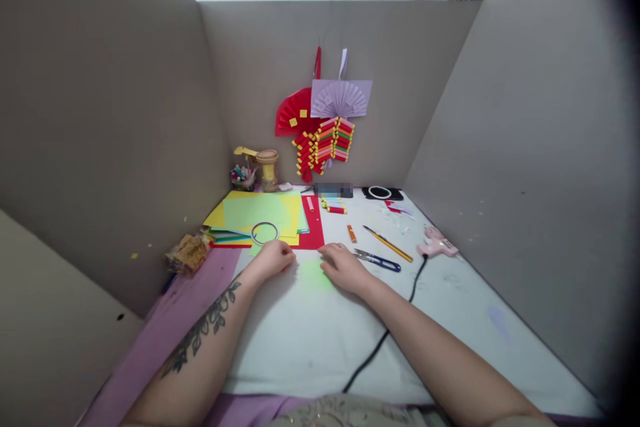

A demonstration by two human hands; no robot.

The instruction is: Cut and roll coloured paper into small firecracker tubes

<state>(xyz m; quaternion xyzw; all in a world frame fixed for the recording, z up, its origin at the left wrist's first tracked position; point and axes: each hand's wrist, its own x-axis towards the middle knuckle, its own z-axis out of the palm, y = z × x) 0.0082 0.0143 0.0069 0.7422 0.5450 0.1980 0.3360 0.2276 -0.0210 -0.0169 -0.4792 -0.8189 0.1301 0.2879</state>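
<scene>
My left hand [275, 258] is low over the white table, its fingers curled in. A bit of orange-red shows at the fingertips, too small to make out. Just behind that hand, a ring of tape [265, 223] lies on green paper [245, 210]. My right hand [346, 269] rests on the table with fingers apart and nothing visible in them. Right of it lie thread snips [383, 261] with dark blue handles. Beyond are a small orange paper roll [352, 234] and a slim yellow-orange tool [393, 247] with a dark tip.
A pink glue gun [436, 242] stands at right, its black cord [373, 353] running under my right forearm. Red and yellow paper rolls [336, 209] and a phone [371, 194] lie at the back. Paper fan ornaments [341, 100] hang on the grey partition [255, 67].
</scene>
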